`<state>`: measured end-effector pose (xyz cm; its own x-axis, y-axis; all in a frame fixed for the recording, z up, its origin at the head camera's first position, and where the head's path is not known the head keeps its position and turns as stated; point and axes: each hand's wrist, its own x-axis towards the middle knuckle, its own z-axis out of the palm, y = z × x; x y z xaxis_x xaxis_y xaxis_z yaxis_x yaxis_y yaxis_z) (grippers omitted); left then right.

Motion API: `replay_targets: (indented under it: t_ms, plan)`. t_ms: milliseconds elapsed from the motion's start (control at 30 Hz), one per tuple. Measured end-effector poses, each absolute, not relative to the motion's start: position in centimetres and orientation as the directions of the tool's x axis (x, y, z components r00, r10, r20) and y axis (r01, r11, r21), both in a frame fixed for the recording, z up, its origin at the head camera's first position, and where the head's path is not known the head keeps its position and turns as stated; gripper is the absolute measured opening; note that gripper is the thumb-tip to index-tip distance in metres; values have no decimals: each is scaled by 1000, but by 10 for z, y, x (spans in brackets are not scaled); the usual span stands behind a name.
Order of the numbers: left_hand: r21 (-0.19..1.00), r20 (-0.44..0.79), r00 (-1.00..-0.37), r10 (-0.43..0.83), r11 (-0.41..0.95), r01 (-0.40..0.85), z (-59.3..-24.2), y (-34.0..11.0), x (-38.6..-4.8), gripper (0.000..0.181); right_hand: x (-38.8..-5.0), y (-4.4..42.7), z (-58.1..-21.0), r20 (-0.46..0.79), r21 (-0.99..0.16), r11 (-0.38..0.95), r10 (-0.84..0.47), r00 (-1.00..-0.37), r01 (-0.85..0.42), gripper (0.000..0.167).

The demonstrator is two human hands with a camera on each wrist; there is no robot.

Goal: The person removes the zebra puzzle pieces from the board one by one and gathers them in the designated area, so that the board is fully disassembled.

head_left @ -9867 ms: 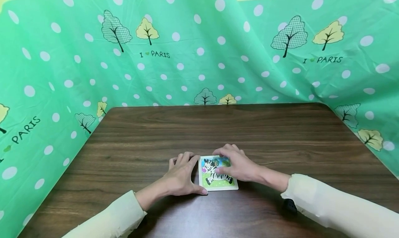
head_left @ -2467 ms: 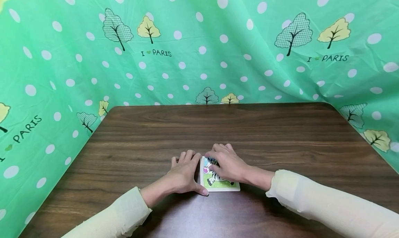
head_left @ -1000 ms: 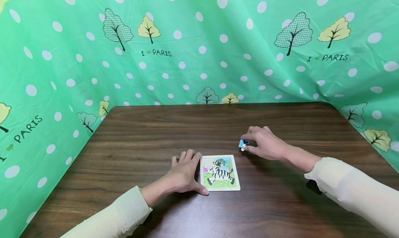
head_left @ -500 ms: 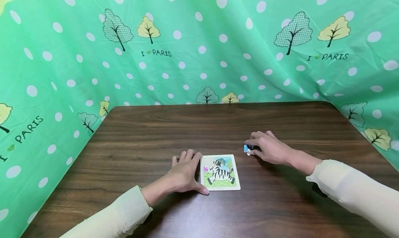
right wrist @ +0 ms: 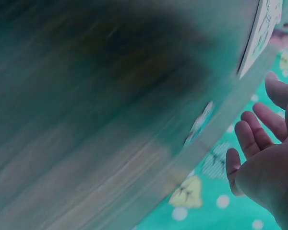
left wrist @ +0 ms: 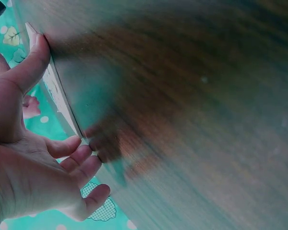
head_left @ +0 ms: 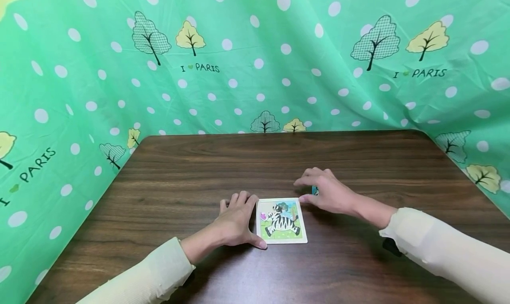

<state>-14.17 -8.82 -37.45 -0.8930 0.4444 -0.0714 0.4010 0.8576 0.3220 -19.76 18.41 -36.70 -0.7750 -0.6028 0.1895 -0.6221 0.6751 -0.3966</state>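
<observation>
A square zebra jigsaw puzzle (head_left: 282, 222) in a white frame lies flat on the table. My left hand (head_left: 235, 224) rests along its left side, thumb at the near corner and index finger at the far corner, the other fingers loosely spread. To the right, my right hand (head_left: 328, 193) hovers with its fingers apart and holds nothing, thumb by the frame's far right corner. A small blue-and-black puzzle piece (head_left: 315, 190) shows under it. In the right wrist view, that puzzle piece (right wrist: 200, 123) lies on the table apart from my fingers.
The dark wood table (head_left: 191, 175) stretches away beyond both hands. A green dotted curtain (head_left: 239, 60) printed with trees hangs round its far and side edges.
My right hand lifted a piece from the puzzle's upper left, carried it to the right and let it go on the table. It now reaches back left towards the puzzle. The left hand stays.
</observation>
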Motion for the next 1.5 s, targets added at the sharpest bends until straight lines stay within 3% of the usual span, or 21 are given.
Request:
replay_targets:
  t_ms: [467,833,1067,1500]
  plan:
    - [323,-92,-890,447,859,398,-374,-87,-143,95,-178,143,-377,153,-319,626,-707,-690,-712,53]
    - [317,-91,-893,442,862,394,-375,-88,-143,95,-176,138,-384,140,-301,639,-705,-695,-708,48]
    - [314,-93,-893,440,864,393,-375,-88,-143,96,-176,137,-385,153,-306,627,-711,-687,-717,35]
    - [315,-95,-892,442,863,394,-375,-89,-143,97,-180,135,-385,173,-415,585,-702,-691,-697,26]
